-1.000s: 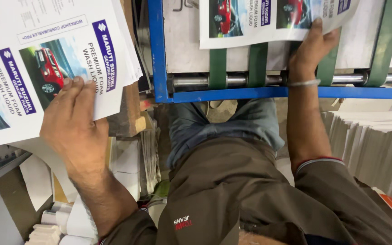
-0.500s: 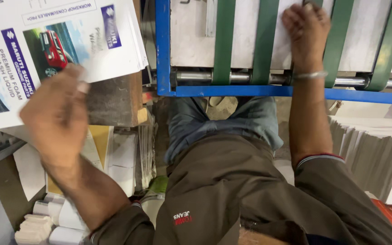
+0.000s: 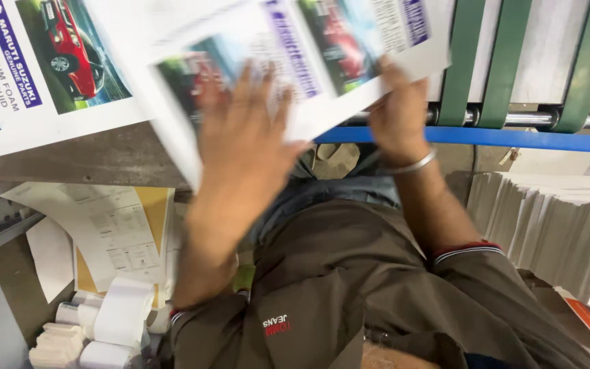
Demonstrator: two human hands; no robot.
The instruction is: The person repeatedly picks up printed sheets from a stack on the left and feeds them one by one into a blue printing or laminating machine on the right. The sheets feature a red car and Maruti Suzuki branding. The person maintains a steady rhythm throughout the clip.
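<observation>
Above the blue frame [image 3: 486, 139], both hands, left [image 3: 240, 147] and right [image 3: 397, 113], grip closed on one printed sheet [image 3: 295, 61].

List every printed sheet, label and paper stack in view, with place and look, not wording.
Printed sheet: held by left hand and right hand, white, blurred red-car pictures, blue strips.
Stacked sheets: upper left, white, red car, blue band.
Paper form: lower left, white over yellow.
Paper stacks: right, white, edge-on.
</observation>
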